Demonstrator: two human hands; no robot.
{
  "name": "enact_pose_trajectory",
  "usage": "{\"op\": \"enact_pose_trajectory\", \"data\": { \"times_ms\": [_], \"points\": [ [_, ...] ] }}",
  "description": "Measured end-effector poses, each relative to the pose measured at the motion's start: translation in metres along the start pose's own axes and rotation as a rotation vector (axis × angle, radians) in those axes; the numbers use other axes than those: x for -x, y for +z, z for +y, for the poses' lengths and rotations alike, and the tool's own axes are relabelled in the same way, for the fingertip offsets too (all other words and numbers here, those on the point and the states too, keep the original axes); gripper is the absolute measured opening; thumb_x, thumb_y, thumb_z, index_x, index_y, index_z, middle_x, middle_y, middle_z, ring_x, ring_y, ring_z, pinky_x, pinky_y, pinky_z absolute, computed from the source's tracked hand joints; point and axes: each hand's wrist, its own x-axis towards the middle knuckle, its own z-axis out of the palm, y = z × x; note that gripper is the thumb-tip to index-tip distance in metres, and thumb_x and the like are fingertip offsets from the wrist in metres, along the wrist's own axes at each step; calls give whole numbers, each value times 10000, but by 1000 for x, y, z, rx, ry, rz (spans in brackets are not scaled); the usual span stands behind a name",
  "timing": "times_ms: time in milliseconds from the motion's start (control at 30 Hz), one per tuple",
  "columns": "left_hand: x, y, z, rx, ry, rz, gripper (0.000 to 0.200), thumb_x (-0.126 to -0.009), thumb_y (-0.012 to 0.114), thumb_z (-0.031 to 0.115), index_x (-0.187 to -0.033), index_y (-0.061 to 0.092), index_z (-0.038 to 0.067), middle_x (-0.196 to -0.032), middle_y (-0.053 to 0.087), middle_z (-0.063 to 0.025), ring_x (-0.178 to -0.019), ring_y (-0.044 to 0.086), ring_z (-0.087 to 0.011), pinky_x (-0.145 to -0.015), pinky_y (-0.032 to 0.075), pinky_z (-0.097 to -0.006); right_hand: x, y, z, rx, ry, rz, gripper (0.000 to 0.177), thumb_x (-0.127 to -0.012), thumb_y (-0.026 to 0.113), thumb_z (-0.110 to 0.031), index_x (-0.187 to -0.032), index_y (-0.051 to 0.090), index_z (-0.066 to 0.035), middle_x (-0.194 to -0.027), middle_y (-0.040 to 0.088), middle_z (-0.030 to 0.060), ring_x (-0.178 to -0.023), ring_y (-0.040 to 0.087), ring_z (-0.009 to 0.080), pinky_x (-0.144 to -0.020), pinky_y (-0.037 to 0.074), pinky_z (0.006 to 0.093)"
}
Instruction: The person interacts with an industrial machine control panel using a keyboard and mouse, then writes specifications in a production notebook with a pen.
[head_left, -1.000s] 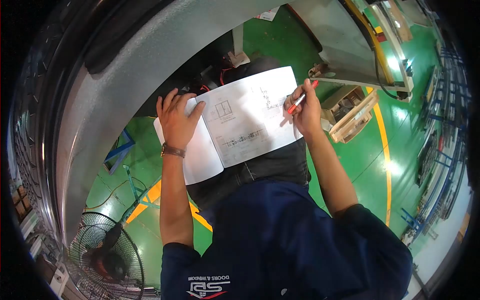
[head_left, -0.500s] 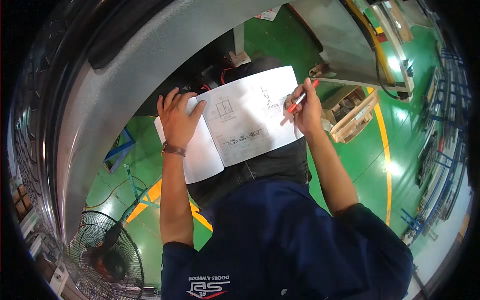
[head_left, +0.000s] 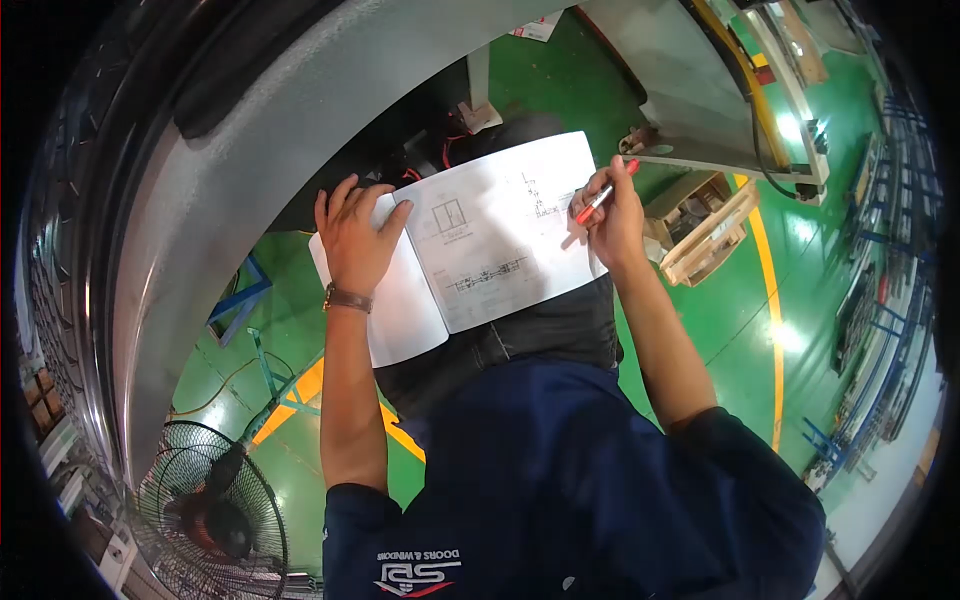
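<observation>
An open booklet [head_left: 490, 235] of white pages with printed line drawings lies across my lap. My left hand [head_left: 358, 240] is over its left page, fingers bent over the far edge and the thumb against the facing page, holding it. Between the thumb and fingers of my right hand [head_left: 618, 220] is a red and white marker pen [head_left: 606, 194], slanted over the right edge of the booklet. The pen's lower end is close over the page, beside a drawing.
A wooden box [head_left: 700, 225] with things in it is on the green floor to the right. A black fan [head_left: 215, 510] stands at lower left, near a blue metal frame [head_left: 240, 298]. A large grey curved surface [head_left: 250, 130] fills the upper left.
</observation>
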Motion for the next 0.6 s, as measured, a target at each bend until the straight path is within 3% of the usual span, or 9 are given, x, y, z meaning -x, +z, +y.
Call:
{"op": "enact_pose_trajectory", "data": {
  "times_ms": [600],
  "points": [
    [1,2,-2,-1,4,18,337,-940,781,439,-1125,801,159,-1129,786,-82,-1393,569,-270,-1278,224,-547,-2,-3,2,10,-10,-6,591,-1133,504,-559,-836,576,-53,-525,429,25,-473,504,166,-491,450,296]
  ]
}}
